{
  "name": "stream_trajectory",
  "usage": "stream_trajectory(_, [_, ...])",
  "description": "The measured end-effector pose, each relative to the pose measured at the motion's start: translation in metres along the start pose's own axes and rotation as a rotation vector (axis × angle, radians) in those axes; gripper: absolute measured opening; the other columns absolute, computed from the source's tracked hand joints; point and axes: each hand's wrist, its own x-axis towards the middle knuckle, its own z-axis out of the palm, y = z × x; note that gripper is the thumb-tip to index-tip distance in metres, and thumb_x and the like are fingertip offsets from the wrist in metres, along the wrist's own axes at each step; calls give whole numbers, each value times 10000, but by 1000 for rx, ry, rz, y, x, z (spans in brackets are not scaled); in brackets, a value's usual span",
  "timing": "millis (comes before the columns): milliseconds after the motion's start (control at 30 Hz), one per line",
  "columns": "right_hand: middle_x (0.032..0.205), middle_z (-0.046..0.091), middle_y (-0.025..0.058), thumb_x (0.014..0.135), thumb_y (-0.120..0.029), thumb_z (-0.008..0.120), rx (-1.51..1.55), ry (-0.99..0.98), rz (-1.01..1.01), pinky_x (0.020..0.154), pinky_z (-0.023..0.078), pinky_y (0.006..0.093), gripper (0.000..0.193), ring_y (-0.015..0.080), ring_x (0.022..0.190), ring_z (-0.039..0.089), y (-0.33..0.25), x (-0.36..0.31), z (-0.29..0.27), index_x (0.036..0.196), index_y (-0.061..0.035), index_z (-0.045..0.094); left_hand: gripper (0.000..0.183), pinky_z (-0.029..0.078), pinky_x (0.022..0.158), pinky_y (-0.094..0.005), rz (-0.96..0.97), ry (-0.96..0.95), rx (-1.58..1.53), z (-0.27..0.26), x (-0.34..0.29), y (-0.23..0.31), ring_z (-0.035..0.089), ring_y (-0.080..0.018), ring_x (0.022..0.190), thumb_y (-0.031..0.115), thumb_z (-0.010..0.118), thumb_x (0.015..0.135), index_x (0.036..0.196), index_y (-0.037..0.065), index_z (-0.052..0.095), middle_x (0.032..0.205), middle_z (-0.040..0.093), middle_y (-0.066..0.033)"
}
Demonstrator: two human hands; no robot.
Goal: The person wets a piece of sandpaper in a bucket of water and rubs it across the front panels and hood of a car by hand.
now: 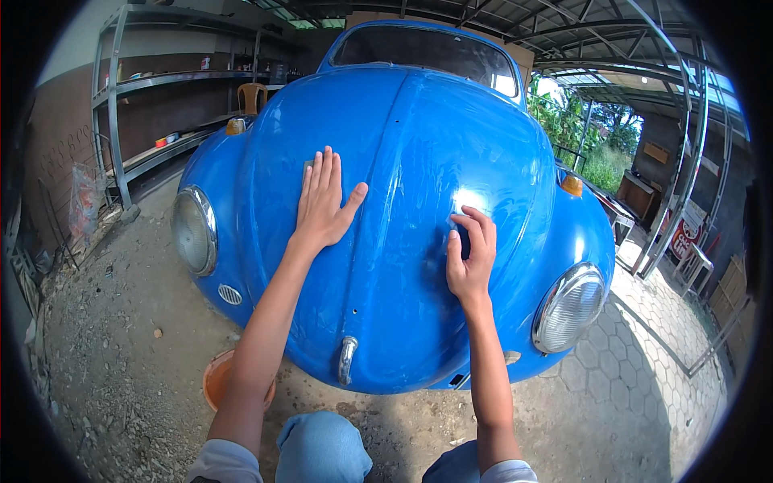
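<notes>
On the blue hood (411, 185), the left hand (324, 205), flat over a thin sheet (307, 164), should be pressed evenly, the right hand (472, 262) curled, its hold unclear.

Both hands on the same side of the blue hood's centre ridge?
No, the left hand is left of the centre ridge and the right hand is right of it.

Between the left hand (324, 200) and right hand (472, 262), the blue hood (459, 137) offers a free lane, split by its raised centre ridge (380, 193). Low down, a chrome handle (348, 360) juts out; 2 headlights (194, 231) bulge at the sides; an orange bucket (215, 378) stands below.
</notes>
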Motion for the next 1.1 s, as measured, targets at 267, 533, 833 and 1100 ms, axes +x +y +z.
stream_trajectory(267, [1311, 659, 167, 912, -134, 688, -135, -27, -23, 1024, 447, 459, 232, 358, 1192, 612, 5, -1, -4, 1126, -55, 726, 1113, 76, 1336, -533, 260, -36, -81, 28, -116, 31, 81, -384, 1654, 819, 293, 1014, 1677, -63, 153, 1768, 112, -261])
stream_trajectory(533, [1297, 665, 165, 905, -137, 697, -111, -41, -61, 1018, 445, 458, 227, 355, 1169, 619, 3, -1, 4, 1114, -55, 728, 1040, 70, 1347, -498, 65, 55, 66, 19, 7, 24, 100, -351, 1655, 776, 267, 1045, 1671, -53, 210, 1768, 162, -228])
stream_trajectory(833, [1282, 672, 156, 895, -139, 700, -135, -57, -57, 1005, 448, 455, 229, 346, 1162, 618, 1, -4, -2, 1107, -59, 735, 1047, 87, 1337, -528, 211, 44, -2, 24, -94, 21, 109, -366, 1653, 789, 249, 1039, 1685, -32, 182, 1771, 156, -226])
stream_trajectory(1100, [1276, 676, 153, 895, -149, 700, -136, -49, -84, 998, 450, 457, 220, 351, 1158, 621, 1, -3, 5, 1091, -59, 740, 1035, 83, 1339, -519, 11, 29, 90, 9, -2, 3, 105, -366, 1654, 761, 340, 1044, 1684, -36, 179, 1774, 150, -220])
